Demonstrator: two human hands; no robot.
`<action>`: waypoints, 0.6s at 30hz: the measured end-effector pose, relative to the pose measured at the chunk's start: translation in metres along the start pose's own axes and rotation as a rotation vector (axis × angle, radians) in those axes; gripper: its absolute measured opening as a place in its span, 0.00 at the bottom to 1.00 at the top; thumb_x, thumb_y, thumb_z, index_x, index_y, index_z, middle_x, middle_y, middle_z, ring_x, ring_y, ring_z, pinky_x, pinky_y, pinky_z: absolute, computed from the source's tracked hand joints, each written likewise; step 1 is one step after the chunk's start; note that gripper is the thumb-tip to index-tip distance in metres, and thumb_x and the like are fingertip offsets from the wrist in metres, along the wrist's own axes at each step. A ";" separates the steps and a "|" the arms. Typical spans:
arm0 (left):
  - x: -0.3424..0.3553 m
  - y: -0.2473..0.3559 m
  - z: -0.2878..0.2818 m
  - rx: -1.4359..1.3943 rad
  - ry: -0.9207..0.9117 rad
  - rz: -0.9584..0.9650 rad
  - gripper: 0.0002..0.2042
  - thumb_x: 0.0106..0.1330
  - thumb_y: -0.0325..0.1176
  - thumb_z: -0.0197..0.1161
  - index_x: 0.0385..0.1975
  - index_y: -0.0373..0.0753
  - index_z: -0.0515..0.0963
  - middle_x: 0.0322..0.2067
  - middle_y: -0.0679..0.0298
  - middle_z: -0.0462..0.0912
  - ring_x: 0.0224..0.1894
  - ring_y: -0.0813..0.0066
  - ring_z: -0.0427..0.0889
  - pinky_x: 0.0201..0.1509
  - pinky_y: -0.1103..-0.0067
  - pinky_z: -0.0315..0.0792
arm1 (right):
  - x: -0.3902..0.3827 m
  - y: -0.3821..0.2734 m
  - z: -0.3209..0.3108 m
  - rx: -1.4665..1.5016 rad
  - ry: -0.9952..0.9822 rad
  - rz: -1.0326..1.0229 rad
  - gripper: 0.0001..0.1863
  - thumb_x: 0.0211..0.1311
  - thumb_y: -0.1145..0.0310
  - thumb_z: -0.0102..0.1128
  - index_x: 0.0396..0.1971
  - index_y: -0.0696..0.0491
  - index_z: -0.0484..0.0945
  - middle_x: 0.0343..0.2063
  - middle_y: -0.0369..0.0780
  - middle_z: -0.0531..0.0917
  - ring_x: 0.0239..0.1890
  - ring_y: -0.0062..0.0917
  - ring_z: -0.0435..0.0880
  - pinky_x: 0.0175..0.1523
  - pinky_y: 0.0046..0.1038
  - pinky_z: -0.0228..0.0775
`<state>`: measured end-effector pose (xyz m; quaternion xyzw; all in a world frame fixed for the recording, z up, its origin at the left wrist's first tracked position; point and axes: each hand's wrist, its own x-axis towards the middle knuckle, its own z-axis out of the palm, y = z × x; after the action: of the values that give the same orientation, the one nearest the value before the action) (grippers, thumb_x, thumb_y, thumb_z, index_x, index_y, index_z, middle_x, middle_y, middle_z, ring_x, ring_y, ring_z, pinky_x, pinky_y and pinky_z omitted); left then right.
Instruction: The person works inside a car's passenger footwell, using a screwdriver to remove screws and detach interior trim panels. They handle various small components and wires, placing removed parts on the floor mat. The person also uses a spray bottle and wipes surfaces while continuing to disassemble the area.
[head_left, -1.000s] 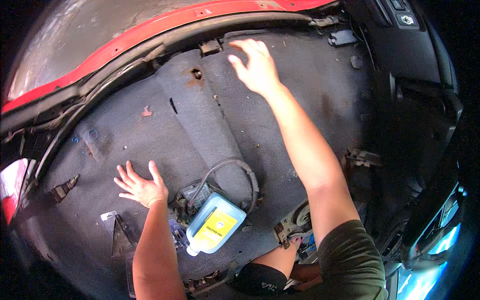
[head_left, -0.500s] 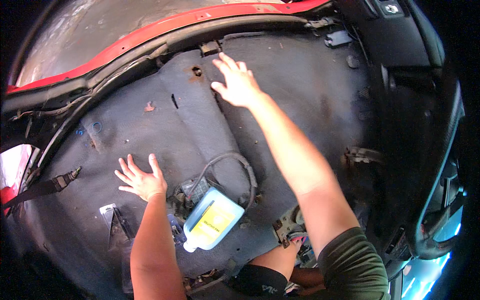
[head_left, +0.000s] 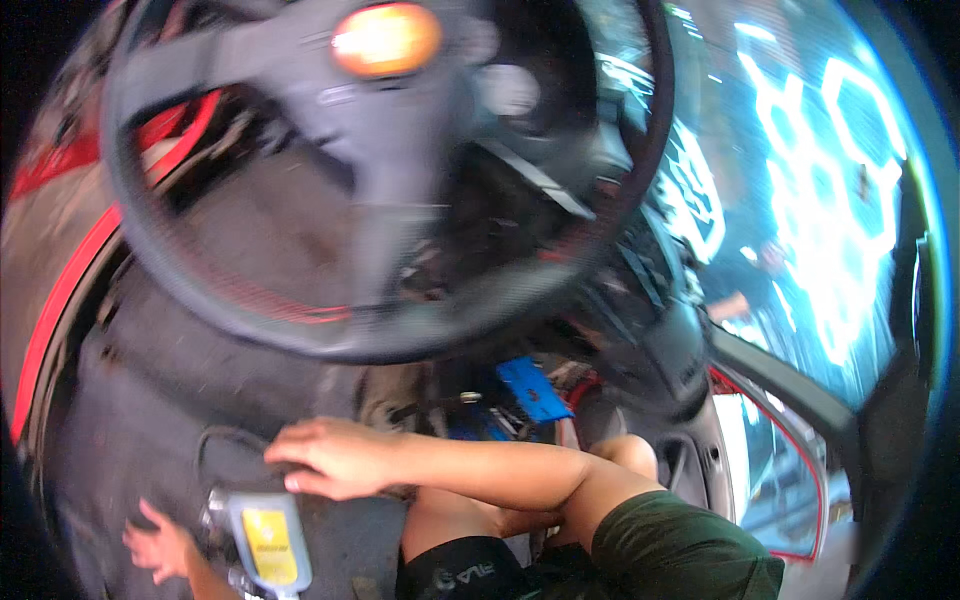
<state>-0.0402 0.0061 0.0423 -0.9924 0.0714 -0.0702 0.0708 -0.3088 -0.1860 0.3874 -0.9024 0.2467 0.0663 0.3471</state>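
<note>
My left hand [head_left: 160, 545] is at the lower left with fingers spread and nothing in it, just left of a light blue plastic bottle [head_left: 290, 530] with a yellow label. The bottle lies on the dark, worn floor lining [head_left: 140, 400]. My right hand [head_left: 335, 457] hovers or rests a little above and right of the bottle, fingers loosely stretched. Nothing shows in it, and I cannot tell whether it touches the lining. Beside its fingertips curves a dark cable [head_left: 205, 440].
A big black steering wheel [head_left: 400, 340] with red stitching fills the upper middle, smeared by motion. Below it sits a blue panel [head_left: 533, 388] among exposed parts. The red door sill [head_left: 60, 300] runs along the left. At right are a windscreen pillar [head_left: 790, 375] and bright reflections.
The view has swung to the right, bringing the steering wheel in. My right hand has come back from the far lining to near the bottle. The left hand stays open beside the bottle.
</note>
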 end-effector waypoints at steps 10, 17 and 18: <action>0.011 -0.018 -0.023 -0.348 0.255 0.034 0.37 0.66 0.76 0.50 0.55 0.47 0.81 0.62 0.62 0.77 0.63 0.42 0.73 0.57 0.31 0.65 | -0.210 -0.087 -0.160 -0.475 0.893 -0.011 0.07 0.64 0.74 0.67 0.41 0.57 0.83 0.46 0.46 0.86 0.50 0.35 0.85 0.55 0.34 0.76; 0.004 -0.012 -0.011 -0.414 0.232 0.039 0.39 0.65 0.77 0.50 0.54 0.46 0.80 0.62 0.62 0.76 0.64 0.41 0.72 0.58 0.30 0.63 | -0.121 -0.132 -0.256 -0.401 1.147 -0.142 0.31 0.66 0.63 0.66 0.63 0.62 0.68 0.54 0.54 0.74 0.56 0.42 0.78 0.57 0.37 0.75; 0.004 -0.010 -0.009 -0.423 0.227 0.041 0.39 0.65 0.77 0.50 0.54 0.46 0.80 0.62 0.61 0.76 0.64 0.41 0.71 0.58 0.29 0.63 | -0.101 -0.136 -0.265 -0.403 1.246 -0.092 0.34 0.65 0.64 0.66 0.65 0.64 0.65 0.54 0.55 0.72 0.57 0.45 0.77 0.59 0.38 0.73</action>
<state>-0.0360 0.0145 0.0528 -0.9693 0.1121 -0.1632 -0.1455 -0.3435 -0.2341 0.6963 -0.8289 0.3455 -0.4386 -0.0341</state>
